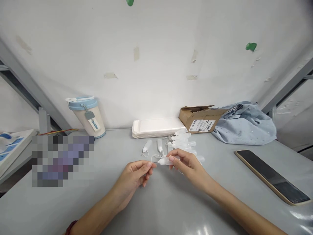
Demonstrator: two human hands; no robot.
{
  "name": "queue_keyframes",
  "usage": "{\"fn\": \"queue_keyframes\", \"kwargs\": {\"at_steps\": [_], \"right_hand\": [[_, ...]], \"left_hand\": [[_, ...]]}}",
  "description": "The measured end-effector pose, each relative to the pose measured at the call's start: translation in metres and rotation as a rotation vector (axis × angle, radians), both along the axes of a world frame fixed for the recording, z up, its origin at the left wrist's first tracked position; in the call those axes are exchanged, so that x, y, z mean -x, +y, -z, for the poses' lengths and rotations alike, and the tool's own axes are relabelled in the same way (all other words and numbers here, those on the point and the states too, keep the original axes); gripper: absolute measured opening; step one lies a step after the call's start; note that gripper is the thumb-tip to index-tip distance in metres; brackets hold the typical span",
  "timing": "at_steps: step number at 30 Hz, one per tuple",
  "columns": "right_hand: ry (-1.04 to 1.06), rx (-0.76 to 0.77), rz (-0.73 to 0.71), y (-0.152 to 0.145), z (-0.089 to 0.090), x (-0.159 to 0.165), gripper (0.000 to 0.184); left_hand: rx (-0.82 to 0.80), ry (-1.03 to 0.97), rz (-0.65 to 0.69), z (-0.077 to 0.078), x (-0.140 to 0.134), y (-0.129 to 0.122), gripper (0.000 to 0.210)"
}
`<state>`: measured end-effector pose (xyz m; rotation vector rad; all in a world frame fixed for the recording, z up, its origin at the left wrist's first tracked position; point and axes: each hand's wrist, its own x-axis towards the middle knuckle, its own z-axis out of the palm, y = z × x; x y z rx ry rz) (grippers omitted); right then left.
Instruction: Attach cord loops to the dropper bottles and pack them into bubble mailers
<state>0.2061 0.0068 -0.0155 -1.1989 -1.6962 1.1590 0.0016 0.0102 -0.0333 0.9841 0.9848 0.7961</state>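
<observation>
My right hand [184, 163] is closed round a small translucent squeeze bottle [164, 161], holding it on its side just over the table with its white nozzle pointing left. A thin white strap [153, 156] loops from the bottle's neck to my left hand [138, 173]. The left thumb and forefinger pinch its end right beside the nozzle tip; whatever sits at that end is hidden by the fingers. Two similar bottles with straps, a left one [147, 145] and a right one [159, 145], lie behind my hands. Several more bottles [181, 138] form a pile beyond my right hand.
A flat white stack [158, 126] lies against the wall, beside an opened cardboard box [201, 120] and a light blue cloth [244, 125]. A phone [272, 176] rests at right. A cream tumbler with a blue lid [88, 116] stands at left, near a pixelated patch [63, 161].
</observation>
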Motion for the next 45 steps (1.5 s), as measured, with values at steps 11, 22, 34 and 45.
{"fn": "queue_keyframes", "kwargs": {"at_steps": [11, 22, 34, 45], "right_hand": [[0.078, 0.008, 0.000, -0.003, 0.001, 0.007, 0.027], [0.074, 0.014, -0.004, -0.003, -0.001, 0.007, 0.030], [-0.005, 0.016, 0.006, -0.002, 0.001, 0.006, 0.031], [-0.165, -0.072, 0.009, -0.006, 0.008, 0.011, 0.029]], "left_hand": [[0.034, -0.164, 0.030, -0.004, 0.000, -0.002, 0.025], [0.002, -0.148, 0.043, -0.007, -0.001, -0.004, 0.025], [0.008, -0.123, 0.053, -0.002, 0.001, -0.002, 0.027], [-0.176, 0.200, 0.003, 0.005, -0.005, -0.007, 0.034]]}}
